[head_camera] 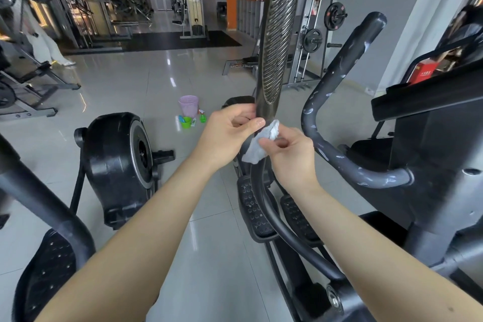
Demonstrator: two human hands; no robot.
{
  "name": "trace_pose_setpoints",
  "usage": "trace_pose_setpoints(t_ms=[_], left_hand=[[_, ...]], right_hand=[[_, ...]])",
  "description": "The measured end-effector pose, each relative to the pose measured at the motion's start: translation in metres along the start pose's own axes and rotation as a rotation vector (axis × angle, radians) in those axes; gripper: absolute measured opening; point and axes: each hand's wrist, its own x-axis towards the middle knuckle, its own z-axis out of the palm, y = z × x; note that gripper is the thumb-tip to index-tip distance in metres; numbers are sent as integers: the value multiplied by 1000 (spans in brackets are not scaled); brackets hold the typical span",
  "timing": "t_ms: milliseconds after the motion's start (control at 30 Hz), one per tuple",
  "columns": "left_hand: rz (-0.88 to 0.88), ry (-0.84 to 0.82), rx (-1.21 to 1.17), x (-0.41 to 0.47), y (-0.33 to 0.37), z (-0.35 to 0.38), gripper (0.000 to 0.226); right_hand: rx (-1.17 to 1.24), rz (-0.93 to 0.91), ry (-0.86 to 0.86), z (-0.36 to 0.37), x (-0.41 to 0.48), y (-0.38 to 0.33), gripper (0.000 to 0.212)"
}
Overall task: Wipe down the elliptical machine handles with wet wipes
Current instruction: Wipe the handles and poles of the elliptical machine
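A tall black elliptical handle [277, 34] with a ribbed grip rises at the centre of the head view. My left hand [227, 133] grips its lower end, thumb across the front. A crumpled white wet wipe [261, 144] sits just below that grip, against the handle. My right hand [290, 151] pinches the wipe between thumb and fingers. A second, curved grey handle [337, 102] with worn, flaking patches stands to the right, untouched.
Black foot pedals [256, 212] lie below my hands. The machine's console and body [431, 138] fill the right side. Another elliptical's flywheel housing [120, 165] stands at left. A purple basket [188, 106] and green bottles [194, 120] sit on the tiled floor beyond.
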Motion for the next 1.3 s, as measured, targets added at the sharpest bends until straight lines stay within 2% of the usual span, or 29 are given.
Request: trace_pose_setpoints(t_ms=[33, 133, 267, 400, 500, 700, 767, 867, 967, 1067, 1200, 1300], left_hand=[[5, -4, 2, 0, 1, 0, 20], [6, -17, 2, 1, 3, -1, 21], [-15, -10, 18, 1, 3, -1, 20], [-22, -3, 24, 0, 3, 0, 20], [-22, 7, 24, 0, 3, 1, 20], [-20, 16, 25, -2, 7, 1, 17], [-25, 16, 30, -3, 9, 1, 15], [-22, 9, 31, -3, 10, 1, 14], [-19, 17, 30, -2, 10, 0, 17], [11, 22, 50, -2, 13, 0, 16], [27, 65, 62, -2, 15, 2, 15], [3, 90, 66, -2, 12, 4, 12]], right_hand=[[-50, -35, 6, 0, -1, 0, 1], [-185, -143, 17, -1, -3, 10, 22], [-80, -126, 79, -9, -1, 14, 32], [66, -14, 282, -13, 16, 5, 23], [108, 33, 339, -10, 21, -5, 16], [166, -9, 89, 1, -22, -20, 6], [205, -20, 22, -2, -31, -18, 10], [195, -67, 36, -6, -34, -16, 20], [266, -76, 99, -5, -28, -14, 10], [290, -62, 92, 2, -16, -9, 29], [159, -99, 39, 16, -11, 5, 35], [79, -119, 54, 21, -17, 15, 19]])
